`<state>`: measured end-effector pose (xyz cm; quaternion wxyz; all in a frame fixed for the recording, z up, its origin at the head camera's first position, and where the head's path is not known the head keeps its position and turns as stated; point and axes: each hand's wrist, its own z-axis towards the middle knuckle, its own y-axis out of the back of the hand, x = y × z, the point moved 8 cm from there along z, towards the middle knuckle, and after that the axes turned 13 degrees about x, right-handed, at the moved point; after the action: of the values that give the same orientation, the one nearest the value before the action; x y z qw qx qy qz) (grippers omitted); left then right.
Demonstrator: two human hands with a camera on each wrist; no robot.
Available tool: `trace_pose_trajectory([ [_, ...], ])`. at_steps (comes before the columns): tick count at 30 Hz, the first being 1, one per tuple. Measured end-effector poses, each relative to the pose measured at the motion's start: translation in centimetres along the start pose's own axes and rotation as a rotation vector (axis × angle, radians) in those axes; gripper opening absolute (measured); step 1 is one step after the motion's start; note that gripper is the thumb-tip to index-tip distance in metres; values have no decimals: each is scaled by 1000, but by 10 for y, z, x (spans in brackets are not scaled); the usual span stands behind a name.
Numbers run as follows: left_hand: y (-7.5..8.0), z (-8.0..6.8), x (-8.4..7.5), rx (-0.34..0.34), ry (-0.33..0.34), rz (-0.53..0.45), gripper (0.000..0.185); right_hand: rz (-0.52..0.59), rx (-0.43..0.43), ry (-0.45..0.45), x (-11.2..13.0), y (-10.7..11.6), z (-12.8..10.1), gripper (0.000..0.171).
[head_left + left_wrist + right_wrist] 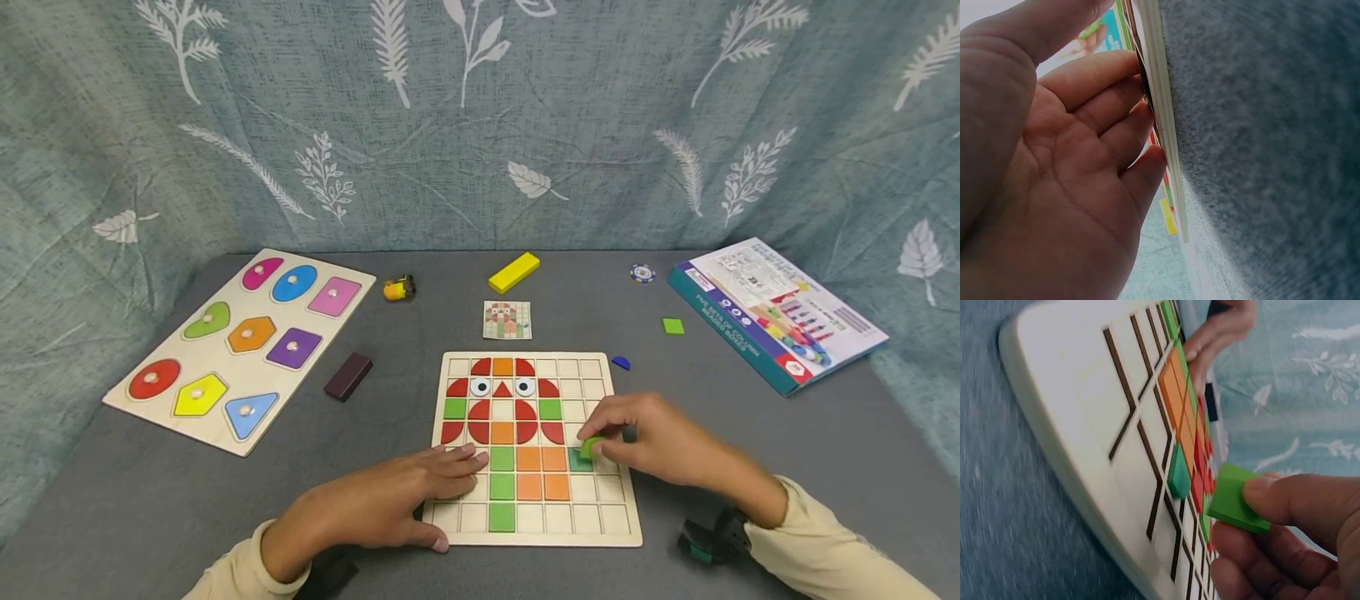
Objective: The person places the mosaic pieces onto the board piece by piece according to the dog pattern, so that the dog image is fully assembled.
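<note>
My right hand [652, 437] pinches a light green square tile [1235, 499] between thumb and fingers, above the right part of a wooden grid board [615, 521]. Just below the tile, a dark green piece [1178, 474] lies in the grid beside the orange squares [542, 472]. My left hand [420, 496] rests with extended fingers on the board's left side, its thumb at the front left corner. Red, orange and green pieces and two eye discs [480, 387] form a pattern on the board. Behind it lies a small pattern card [507, 320].
To the left are a shape puzzle board [240, 354] and a dark brown block [348, 377]. A yellow block [514, 272] and a small yellow-black toy [399, 288] lie at the back. On the right are a box [780, 308], a poker chip [642, 272], a green square [672, 327] and a blue half-disc [621, 362].
</note>
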<state>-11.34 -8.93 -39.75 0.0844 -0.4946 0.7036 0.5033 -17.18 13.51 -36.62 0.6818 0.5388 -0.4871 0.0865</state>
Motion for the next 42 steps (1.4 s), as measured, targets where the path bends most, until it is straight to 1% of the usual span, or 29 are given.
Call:
trace_pose_trajectory([
  [4,0,0,0,-2,-6,0,68,42,80,-18,4,-10,2,12],
  [8,0,0,0,-5,-13,3,68,80,136,-3,7,-19,4,11],
  [11,0,0,0,-5,-14,5,68,90,155,15,9,-24,6,12],
  [14,0,0,-1,-4,-13,3,68,89,176,-5,8,-27,7,13],
  [17,0,0,-1,-3,-12,3,68,83,195,-50,6,-30,6,13],
  [20,0,0,-1,-4,-7,2,68,66,194,-76,5,-30,6,13],
  [25,0,-1,-1,-5,2,0,67,78,198,-74,5,-33,8,12],
  [28,-1,-1,0,-6,5,-3,67,74,166,-57,3,-28,8,10],
  [32,-1,-1,0,-8,3,-8,68,16,74,-59,-7,-11,6,9],
  [37,-1,0,1,-11,0,-6,69,-80,-42,-121,-27,20,6,11],
  [42,-1,-1,0,-11,-6,7,69,-99,-116,-192,-44,53,6,13],
])
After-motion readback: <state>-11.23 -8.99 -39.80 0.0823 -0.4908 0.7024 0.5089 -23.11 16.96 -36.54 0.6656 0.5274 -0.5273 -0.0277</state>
